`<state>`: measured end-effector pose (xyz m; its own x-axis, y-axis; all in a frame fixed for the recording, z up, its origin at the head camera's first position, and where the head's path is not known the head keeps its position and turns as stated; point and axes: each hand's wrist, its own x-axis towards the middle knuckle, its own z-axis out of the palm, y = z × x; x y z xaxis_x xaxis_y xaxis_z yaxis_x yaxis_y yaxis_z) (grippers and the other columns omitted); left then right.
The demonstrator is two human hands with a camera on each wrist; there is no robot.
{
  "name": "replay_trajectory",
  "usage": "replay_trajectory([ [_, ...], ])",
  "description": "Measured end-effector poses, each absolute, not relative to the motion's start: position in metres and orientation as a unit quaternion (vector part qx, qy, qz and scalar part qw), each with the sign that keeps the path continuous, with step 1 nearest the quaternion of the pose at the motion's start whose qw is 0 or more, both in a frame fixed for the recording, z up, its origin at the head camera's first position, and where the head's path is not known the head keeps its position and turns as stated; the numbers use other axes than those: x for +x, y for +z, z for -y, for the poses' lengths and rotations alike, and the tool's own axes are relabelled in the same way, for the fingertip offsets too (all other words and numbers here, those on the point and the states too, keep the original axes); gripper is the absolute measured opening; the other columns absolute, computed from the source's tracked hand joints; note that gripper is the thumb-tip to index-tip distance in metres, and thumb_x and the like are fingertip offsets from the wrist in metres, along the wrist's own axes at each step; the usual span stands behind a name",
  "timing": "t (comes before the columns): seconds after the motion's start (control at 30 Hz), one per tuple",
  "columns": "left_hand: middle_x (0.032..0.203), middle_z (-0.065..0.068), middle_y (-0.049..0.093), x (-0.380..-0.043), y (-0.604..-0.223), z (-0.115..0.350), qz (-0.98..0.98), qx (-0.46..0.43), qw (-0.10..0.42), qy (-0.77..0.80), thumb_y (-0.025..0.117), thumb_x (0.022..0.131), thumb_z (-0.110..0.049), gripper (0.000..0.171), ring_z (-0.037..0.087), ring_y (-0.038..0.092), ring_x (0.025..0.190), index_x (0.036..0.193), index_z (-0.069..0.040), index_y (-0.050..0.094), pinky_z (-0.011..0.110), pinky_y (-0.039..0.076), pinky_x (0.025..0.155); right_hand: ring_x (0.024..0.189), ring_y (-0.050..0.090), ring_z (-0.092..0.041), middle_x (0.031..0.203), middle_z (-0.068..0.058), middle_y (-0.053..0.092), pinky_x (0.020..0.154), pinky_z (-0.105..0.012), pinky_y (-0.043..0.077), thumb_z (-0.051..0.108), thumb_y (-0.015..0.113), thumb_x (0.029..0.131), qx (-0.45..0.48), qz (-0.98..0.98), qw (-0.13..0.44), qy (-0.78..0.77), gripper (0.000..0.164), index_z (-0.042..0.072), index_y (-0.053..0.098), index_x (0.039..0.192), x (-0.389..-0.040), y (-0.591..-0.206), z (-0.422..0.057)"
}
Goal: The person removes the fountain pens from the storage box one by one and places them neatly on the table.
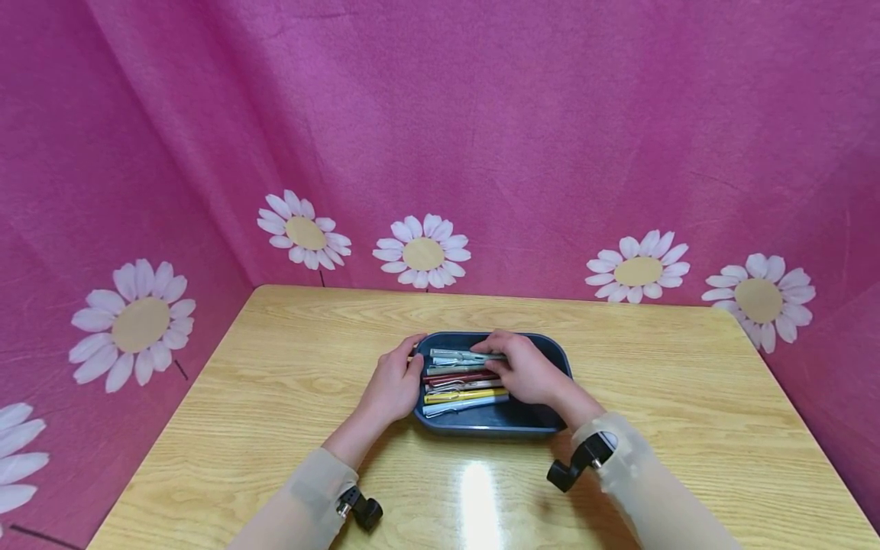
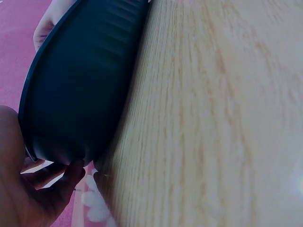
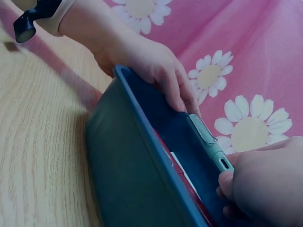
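Observation:
A dark blue rounded tray [image 1: 481, 431] stands on the table with several clip pens lying side by side in it. Among them are a yellow pen [image 1: 462, 396], a pale blue pen [image 1: 467, 405] and a dark red pen [image 1: 457, 377]. My left hand [image 1: 393, 386] grips the tray's left end, thumb at the rim, fingers against the outer wall in the left wrist view. Inside the tray, toward its far side, my right hand [image 1: 528, 370] pinches a pale green pen [image 3: 203, 130] near one end. Its clip end points toward the left hand. The right fingertips are partly hidden.
The tray sits on a wooden table [image 1: 289, 367] near the middle. Behind and beside the table hangs a pink cloth [image 1: 516, 153] printed with white daisies. Black camera mounts [image 1: 580, 462] are strapped to both wrists over pale sleeves.

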<state>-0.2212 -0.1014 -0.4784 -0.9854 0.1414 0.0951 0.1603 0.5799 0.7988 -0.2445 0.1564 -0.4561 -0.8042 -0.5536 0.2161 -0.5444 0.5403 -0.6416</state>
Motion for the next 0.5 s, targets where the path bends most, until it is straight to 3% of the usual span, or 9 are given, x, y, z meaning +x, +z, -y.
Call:
replay_trajectory([
  [0.2, 0.141, 0.018, 0.064, -0.221, -0.478, 0.101, 0.889, -0.088, 0.015, -0.450, 0.043, 0.113, -0.019, 0.046, 0.032, 0.060, 0.128, 0.156, -0.008, 0.051, 0.052, 0.045, 0.112, 0.105, 0.064, -0.015, 0.120, -0.002, 0.073, 0.093, -0.042, 0.055, -0.003, 0.065, 0.102, -0.303, -0.874, 0.021, -0.380, 0.030, 0.007, 0.075, 0.128, -0.240, -0.453, -0.160],
  [0.5, 0.138, 0.019, 0.065, -0.221, -0.479, 0.102, 0.887, -0.093, 0.025, -0.451, 0.044, 0.112, -0.017, 0.045, 0.033, 0.062, 0.125, 0.155, -0.006, 0.052, 0.052, 0.046, 0.110, 0.098, 0.064, -0.015, 0.120, -0.002, 0.073, 0.083, -0.034, 0.053, -0.001, 0.066, 0.102, -0.307, -0.859, 0.038, -0.407, 0.031, 0.008, 0.074, 0.131, -0.231, -0.445, -0.166],
])
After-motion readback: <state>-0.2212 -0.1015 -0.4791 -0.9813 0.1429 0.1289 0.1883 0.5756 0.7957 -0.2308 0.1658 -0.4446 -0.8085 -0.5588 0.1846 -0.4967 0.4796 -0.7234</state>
